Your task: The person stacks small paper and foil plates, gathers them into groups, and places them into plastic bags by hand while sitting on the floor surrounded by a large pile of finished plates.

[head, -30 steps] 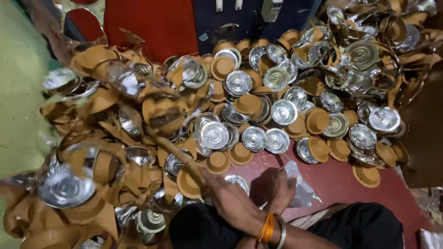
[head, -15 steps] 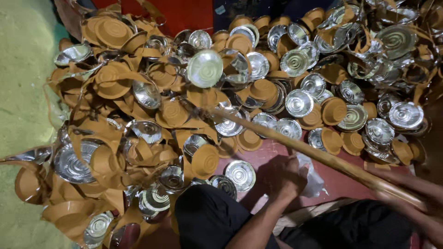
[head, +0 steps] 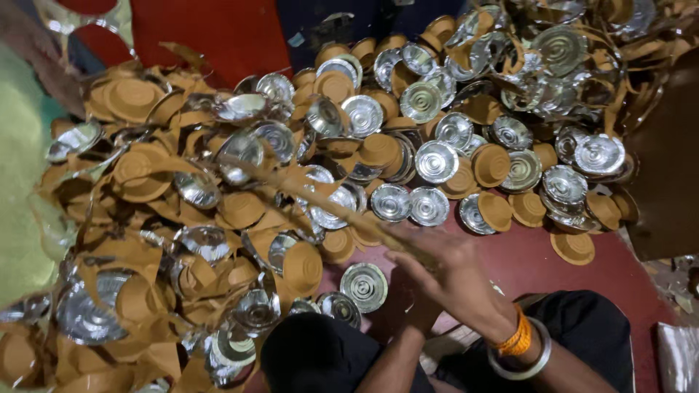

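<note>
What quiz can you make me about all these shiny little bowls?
1. True or false: the right hand grips a thin stick that reaches into the pile.
2. What colour is the bare floor beside the bowls? A green, B red, C white.
3. Fill the gap: the bowls are silver on one side and ____ on the other.

Key: 1 true. 2 B. 3 brown.
</note>
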